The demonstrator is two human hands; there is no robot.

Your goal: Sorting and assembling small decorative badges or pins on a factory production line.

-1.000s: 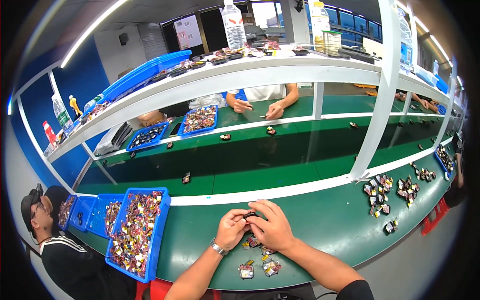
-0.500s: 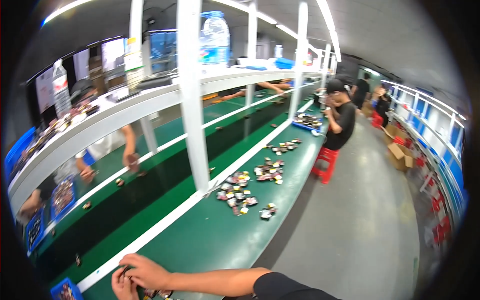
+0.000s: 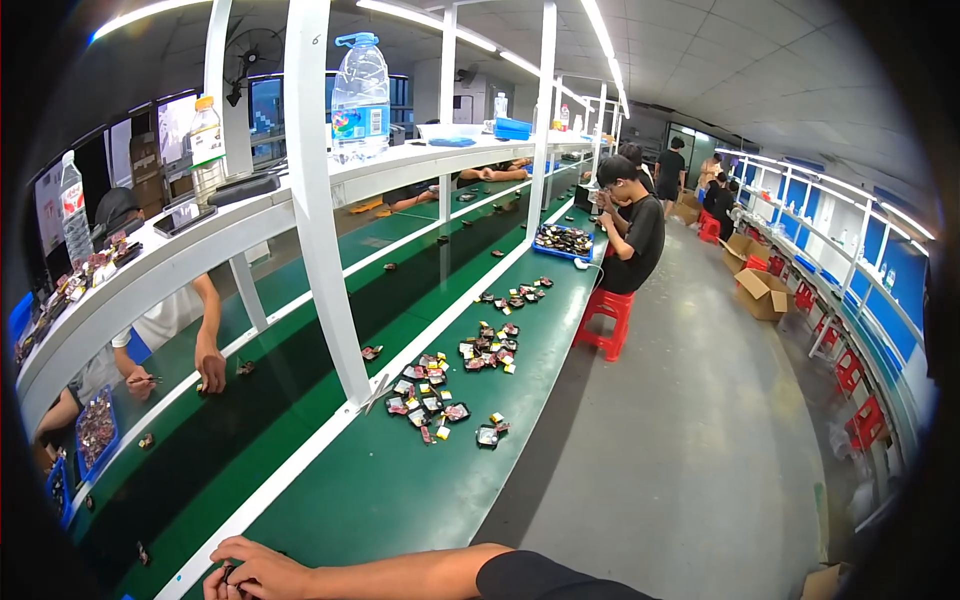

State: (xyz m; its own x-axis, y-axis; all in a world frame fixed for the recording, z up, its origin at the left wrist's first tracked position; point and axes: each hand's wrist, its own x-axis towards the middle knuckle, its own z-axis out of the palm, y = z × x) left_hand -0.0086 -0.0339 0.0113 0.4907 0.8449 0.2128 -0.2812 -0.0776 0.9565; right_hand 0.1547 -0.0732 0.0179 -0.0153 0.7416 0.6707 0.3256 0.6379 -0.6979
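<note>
At the lower left edge, my right hand (image 3: 262,572) reaches in with a bare forearm and black sleeve, its fingers bent and closed round a small dark part (image 3: 231,574). My left hand (image 3: 212,587) meets it there, only some fingertips in view, pinching the same part. Both hands are over the near end of the green bench (image 3: 400,505). Farther along lie loose groups of small black parts with white, yellow and reddish faces (image 3: 425,398). The part's details are hidden by my fingers.
A dark conveyor belt (image 3: 290,400) carries scattered parts beyond a white rail. A white post (image 3: 325,220) holds a shelf with bottles. Across, a person's hand (image 3: 208,368) is over the belt. A seated co-worker (image 3: 635,240) is beside a blue tray (image 3: 563,250).
The view has swung so the scene sits farther left, and it is sharper. My hands stay together at the part. Loose parts beside them have left the picture.
</note>
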